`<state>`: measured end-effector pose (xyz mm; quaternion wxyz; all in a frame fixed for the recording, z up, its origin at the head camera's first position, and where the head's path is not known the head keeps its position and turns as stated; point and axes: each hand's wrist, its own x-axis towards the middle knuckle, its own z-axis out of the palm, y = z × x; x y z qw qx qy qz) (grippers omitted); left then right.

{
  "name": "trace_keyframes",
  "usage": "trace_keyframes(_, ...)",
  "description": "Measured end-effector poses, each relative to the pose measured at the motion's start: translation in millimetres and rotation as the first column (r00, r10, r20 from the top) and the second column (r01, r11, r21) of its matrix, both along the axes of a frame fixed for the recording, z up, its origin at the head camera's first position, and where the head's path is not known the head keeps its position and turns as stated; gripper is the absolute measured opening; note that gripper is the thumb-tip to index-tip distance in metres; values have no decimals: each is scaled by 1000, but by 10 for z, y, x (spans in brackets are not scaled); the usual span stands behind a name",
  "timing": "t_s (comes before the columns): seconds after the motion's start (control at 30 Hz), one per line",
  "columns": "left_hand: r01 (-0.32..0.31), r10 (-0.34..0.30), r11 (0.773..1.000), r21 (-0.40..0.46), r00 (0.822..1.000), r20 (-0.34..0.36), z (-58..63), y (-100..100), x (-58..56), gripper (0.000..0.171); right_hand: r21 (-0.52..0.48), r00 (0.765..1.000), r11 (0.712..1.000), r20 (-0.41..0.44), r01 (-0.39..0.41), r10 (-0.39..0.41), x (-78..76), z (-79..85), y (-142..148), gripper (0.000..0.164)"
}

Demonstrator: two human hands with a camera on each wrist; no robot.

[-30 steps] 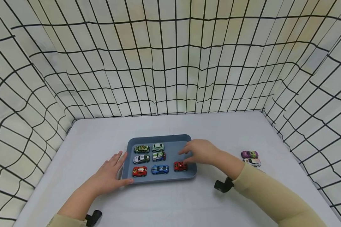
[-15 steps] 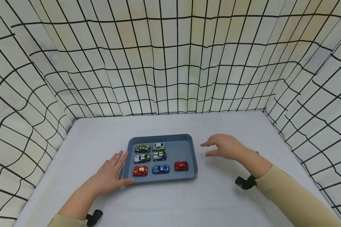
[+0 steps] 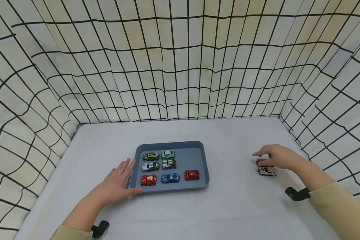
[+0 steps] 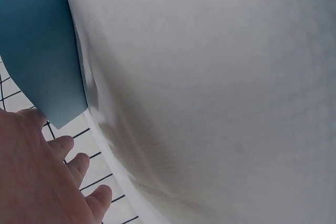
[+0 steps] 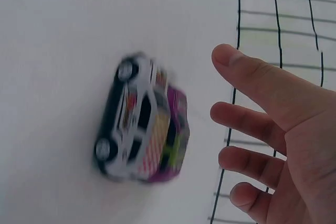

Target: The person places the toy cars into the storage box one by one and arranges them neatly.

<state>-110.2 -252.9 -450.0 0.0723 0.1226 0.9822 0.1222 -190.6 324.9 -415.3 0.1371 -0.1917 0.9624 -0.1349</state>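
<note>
My left hand (image 3: pixel 115 183) lies at the left edge of the blue-grey tray (image 3: pixel 201 156), fingers spread and thumb at its front left corner. In the tray sit several toy cars, among them a red toy car (image 3: pixel 192 175) at the front right and a blue toy car (image 3: pixel 170 178) beside it. Far to the right, my right hand (image 3: pixel 280 157) hovers with parted fingers over a purple toy car (image 5: pixel 179 108), which it partly hides in the head view. A white toy car (image 3: pixel 267 171) stands right in front of the purple one. The right hand holds nothing.
A white cloth covers the table (image 3: pixel 180 213). Black netting (image 3: pixel 183 66) over pale sheeting rises at the back and both sides. A black wrist mount (image 3: pixel 297 194) sticks out beneath the right forearm, another (image 3: pixel 100 229) by the left.
My right hand has left the red toy car in the tray and moved right to the purple and white toy cars. The left hand has stayed at the tray.
</note>
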Motion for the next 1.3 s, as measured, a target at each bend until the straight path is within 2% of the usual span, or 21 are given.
trace_keyframes(0.23,6,-6,1000,0,1000,1,1,6,2,112,18,998,999,47,51,-52,1,49,250,39)
trace_keyframes(0.57,2,-2,1000,4,1000,3,-1,3,-6,113,11,988,997,137,71,-72,-24,-10,261,32)
trace_keyframes(1.03,0,0,1000,-1,1000,-3,-18,-2,-5,113,30,985,997,153,75,-79,-76,-117,257,30)
trace_keyframes(1.3,-1,1,1000,-1,1000,-2,-16,0,-6,113,34,989,999,140,37,-41,-92,-137,233,30)
